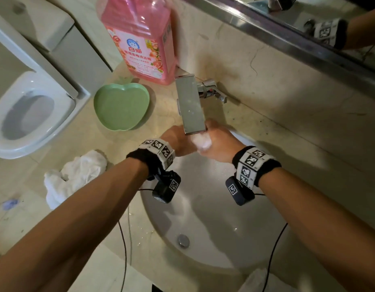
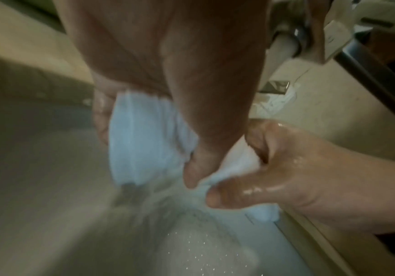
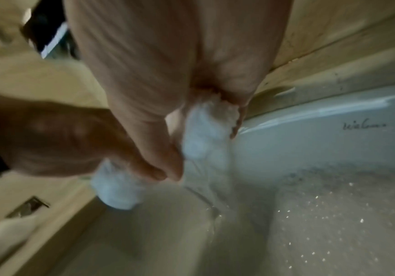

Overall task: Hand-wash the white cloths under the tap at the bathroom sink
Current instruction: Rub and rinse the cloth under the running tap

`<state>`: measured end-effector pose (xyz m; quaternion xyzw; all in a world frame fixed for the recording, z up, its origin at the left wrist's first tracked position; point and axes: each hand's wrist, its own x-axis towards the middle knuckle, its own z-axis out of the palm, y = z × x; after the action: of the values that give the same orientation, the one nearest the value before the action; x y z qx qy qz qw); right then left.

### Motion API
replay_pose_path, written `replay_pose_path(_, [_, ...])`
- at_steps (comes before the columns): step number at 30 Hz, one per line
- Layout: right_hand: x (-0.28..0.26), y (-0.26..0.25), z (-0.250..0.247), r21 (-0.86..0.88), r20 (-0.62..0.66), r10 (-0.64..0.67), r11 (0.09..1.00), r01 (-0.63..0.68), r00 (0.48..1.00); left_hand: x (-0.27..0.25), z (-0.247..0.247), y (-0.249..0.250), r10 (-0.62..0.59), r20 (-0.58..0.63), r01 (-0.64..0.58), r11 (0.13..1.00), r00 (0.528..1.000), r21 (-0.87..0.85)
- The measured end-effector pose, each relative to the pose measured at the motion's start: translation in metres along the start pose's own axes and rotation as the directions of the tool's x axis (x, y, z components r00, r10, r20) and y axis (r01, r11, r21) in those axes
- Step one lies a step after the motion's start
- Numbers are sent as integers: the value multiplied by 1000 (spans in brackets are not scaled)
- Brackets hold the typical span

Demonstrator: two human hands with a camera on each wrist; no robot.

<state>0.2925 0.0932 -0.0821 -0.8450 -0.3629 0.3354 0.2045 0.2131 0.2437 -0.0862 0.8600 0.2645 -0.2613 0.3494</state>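
Both hands hold one wet white cloth (image 1: 202,142) bunched under the flat chrome tap spout (image 1: 190,106), above the back of the white sink basin (image 1: 214,239). My left hand (image 1: 180,142) grips the cloth (image 2: 144,138) from the left, thumb and fingers curled round it. My right hand (image 1: 219,142) grips the cloth (image 3: 203,136) from the right, fingers wrapped round a twisted bunch. Water runs off the cloth into the basin. More white cloths (image 1: 77,175) lie in a crumpled heap on the counter left of the sink.
A green apple-shaped dish (image 1: 121,106) and a big pink detergent bottle (image 1: 140,39) stand on the beige counter behind left of the tap. The tap handle (image 1: 214,92) sticks out right. A toilet (image 1: 28,110) is at far left. Camera cables hang over the basin's front.
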Motion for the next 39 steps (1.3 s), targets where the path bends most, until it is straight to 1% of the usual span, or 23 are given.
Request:
replay_pose_path(1, [-2,1,-2,16,5,-2,1000,2,1000,-4,-3,-3,13,17,-13,1000,1000,-5])
replay_pose_path(2, [-4,0,-3,-8,8,-14,1000,14,1000,-9,-4,-7,53,31,-52,998,998,-32])
replay_pose_path(3, [-5,-1,-3,-34,2,-44,998,44,999,-16,-5,-8,87,58,-83,995,995,-61])
replay_pose_path(5, [-7,-9,-2,-69,-11,-96,993,95,995,-26,-5,-11,158,69,-147,979,985,-140])
replay_pose_path(7, [-7,-18,0,-74,-5,-101,992,100,995,-33,-4,-12,254,43,-237,943,966,-234])
replay_pose_path(8, [-8,-21,2,-65,-17,-90,994,89,996,-34,-3,-13,280,8,-273,942,960,-193])
replay_pose_path(10, [-10,-26,5,-32,-93,-68,997,65,993,-37,0,-15,260,-106,-269,959,960,-83])
replay_pose_path(13, [-15,-30,10,-6,-185,-22,1000,21,982,-39,6,-18,222,-270,-249,966,937,-71])
replay_pose_path(15, [-18,-31,12,70,-224,16,998,0,974,-41,7,-21,186,-348,-233,967,919,-100])
replay_pose_path(17, [-18,-30,14,130,-230,32,992,-2,973,-42,7,-22,152,-343,-225,957,927,-184])
replay_pose_path(18, [-18,-29,15,152,-218,28,988,5,976,-43,6,-21,145,-306,-218,951,941,-220])
replay_pose_path(20, [-19,-27,16,203,-168,21,979,14,986,-45,3,-19,160,-226,-211,952,961,-222])
replay_pose_path(22, [-22,-23,13,257,-115,14,966,16,993,-44,-3,-20,190,-181,-235,933,965,-274])
replay_pose_path(25, [-27,-14,5,258,-114,-4,965,34,993,-46,-11,-25,182,-184,-252,823,966,-509])
replay_pose_path(27, [-29,-7,1,248,-147,28,969,9,989,-46,-15,-27,185,-233,-288,767,955,-573])
replay_pose_path(28, [-30,-4,0,273,-161,62,962,-16,985,-47,-16,-27,213,-250,-320,768,945,-555])
replay_pose_path(30, [-31,0,-1,352,-159,120,934,-57,980,-44,-17,-25,287,-241,-366,833,927,-415])
replay_pose_path(31, [-30,1,-2,380,-146,135,922,-70,980,-43,-16,-25,294,-215,-351,882,931,-315])
replay_pose_path(33, [-31,4,-3,402,-114,139,912,-82,984,-40,-13,-24,199,-202,-235,957,959,-171])
replay_pose_path(34, [-31,5,-3,409,-97,136,909,-85,986,-39,-10,-25,156,-223,-191,971,962,-144])
replay_pose_path(35, [-32,5,-3,410,-80,133,908,-89,988,-38,-8,-25,141,-243,-178,974,960,-139])
replay_pose_path(37, [-34,7,-2,376,-62,131,921,-99,989,-36,-8,-27,175,-258,-223,960,950,-168])
replay_pose_path(39, [-37,9,-1,352,-95,116,933,-76,989,-33,-14,-30,244,-238,-296,930,940,-217])
